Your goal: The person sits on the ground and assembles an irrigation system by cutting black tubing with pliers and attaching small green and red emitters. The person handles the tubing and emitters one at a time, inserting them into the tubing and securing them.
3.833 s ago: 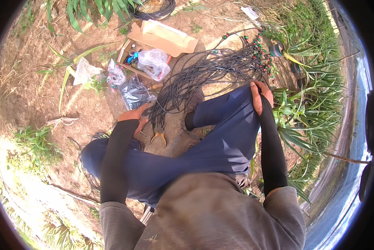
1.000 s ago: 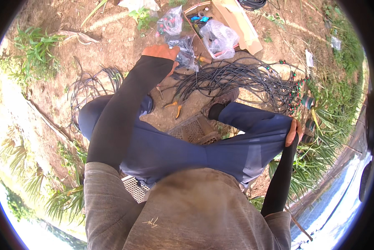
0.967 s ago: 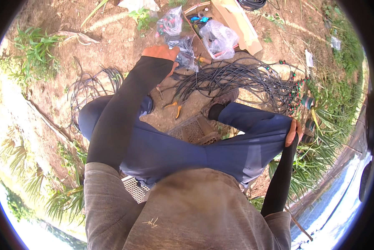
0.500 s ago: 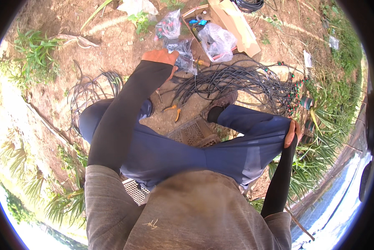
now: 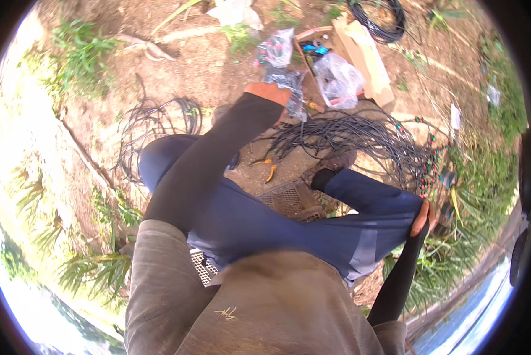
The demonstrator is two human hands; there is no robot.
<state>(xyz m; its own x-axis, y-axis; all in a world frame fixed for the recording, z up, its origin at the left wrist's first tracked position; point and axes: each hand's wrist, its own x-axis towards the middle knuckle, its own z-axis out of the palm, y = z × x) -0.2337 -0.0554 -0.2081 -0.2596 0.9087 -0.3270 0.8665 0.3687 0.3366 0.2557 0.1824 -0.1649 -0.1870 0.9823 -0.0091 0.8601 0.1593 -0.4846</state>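
My left hand (image 5: pixel 269 93), in a black arm sleeve, reaches over a clear plastic bag of dark parts (image 5: pixel 290 87). Its back faces up and its fingers are hidden beneath it, so their grip does not show. My right hand (image 5: pixel 421 218) rests on my bent right knee, fingers lying over the blue trousers (image 5: pixel 375 198) and nothing held. Just beyond the dark-filled bag lies another clear bag with reddish parts (image 5: pixel 276 48). Orange-handled pliers (image 5: pixel 269 168) lie on the soil between my feet.
A cardboard box (image 5: pixel 369 62) holds a crumpled clear bag (image 5: pixel 338 81) and blue pieces. Thin black tubing (image 5: pixel 342 133) with red and green fittings spreads ahead of my right foot. More tubing lies left (image 5: pixel 153 124), and a black coil (image 5: pixel 387 23) at the back. Beneath me is a perforated crate (image 5: pixel 286 201).
The whole view has shifted, so the scene sits further right and lower. My left hand has moved slightly right over the bag. My right hand stays on the knee.
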